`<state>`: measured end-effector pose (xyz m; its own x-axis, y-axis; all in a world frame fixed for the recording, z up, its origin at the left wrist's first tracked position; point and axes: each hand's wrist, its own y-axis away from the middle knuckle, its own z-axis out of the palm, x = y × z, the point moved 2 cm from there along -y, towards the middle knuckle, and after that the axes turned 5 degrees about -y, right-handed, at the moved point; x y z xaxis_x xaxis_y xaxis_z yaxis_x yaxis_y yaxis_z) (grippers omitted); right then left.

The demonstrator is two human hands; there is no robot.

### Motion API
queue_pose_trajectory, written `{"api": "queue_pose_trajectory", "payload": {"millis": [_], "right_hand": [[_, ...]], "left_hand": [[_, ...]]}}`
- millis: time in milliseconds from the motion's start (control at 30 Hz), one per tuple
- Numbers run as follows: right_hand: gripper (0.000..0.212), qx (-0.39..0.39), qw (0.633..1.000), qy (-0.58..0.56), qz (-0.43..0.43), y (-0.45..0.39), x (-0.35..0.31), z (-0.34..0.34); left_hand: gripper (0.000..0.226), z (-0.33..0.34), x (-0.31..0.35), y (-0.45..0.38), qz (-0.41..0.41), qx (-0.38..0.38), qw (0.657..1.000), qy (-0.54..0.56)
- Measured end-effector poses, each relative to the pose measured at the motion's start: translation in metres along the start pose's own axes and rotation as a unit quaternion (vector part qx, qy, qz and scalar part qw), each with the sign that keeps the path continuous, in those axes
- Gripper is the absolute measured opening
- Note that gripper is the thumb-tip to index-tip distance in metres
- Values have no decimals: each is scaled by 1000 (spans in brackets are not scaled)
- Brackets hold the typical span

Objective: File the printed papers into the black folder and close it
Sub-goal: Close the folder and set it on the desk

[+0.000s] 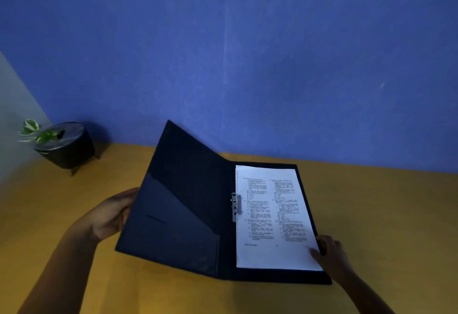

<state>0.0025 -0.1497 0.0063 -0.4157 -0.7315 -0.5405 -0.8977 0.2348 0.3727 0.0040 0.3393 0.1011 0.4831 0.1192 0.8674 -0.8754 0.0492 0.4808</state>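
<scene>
Black folder [188, 204], open, lying on a yellow-ochre table [384, 214] against a blue wall [247, 53]. Right-hand cover flat on the tabletop; left-hand cover raised at an angle, its far corner lifted towards the wall. Inner face of the raised cover carries a diagonal pocket [171, 229] with a glossy sheen.

Printed papers [270, 217]: white sheets, two columns of small text, too blurred to read. Lying on the flat right-hand cover, left edge tucked under a metal clip [236, 206] beside the spine.

Left hand [114, 212]: gripping the outer edge of the raised cover, fingers wrapped behind it and out of sight, thumb side towards the camera.

Right hand [332, 254]: at the near right corner of the papers, thumb pressed down on the sheet, fingers curled over the folder's outer edge.

Dark round pot [69, 150] on short legs, far left corner of the table, well apart from the folder, with a green-and-white leafy sprig [34, 131] at its rim.
</scene>
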Motion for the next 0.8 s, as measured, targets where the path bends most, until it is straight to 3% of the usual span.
{"api": "queue_pose_trajectory", "payload": {"millis": [133, 267, 333, 400, 600, 800], "right_hand": [[44, -29, 998, -47, -5, -8, 9, 0], [26, -41, 989, -141, -13, -10, 18, -6], [28, -47, 967, -247, 35, -8, 23, -8], [34, -62, 939, -328, 80, -6, 27, -10], [48, -35, 888, -430, 159, -4, 33, -19], [48, -50, 892, -428, 135, 6, 33, -22]], "left_hand": [[37, 51, 16, 12, 24, -136, 990, 17], [34, 95, 6, 6, 4, -163, 986, -35], [29, 114, -4, 0, -22, -177, 983, -52], [15, 133, -20, -8, -51, -149, 986, -59], [12, 173, -75, -14, -158, 16, 977, -143], [8, 196, -100, -8, -167, 57, 973, -149]]}}
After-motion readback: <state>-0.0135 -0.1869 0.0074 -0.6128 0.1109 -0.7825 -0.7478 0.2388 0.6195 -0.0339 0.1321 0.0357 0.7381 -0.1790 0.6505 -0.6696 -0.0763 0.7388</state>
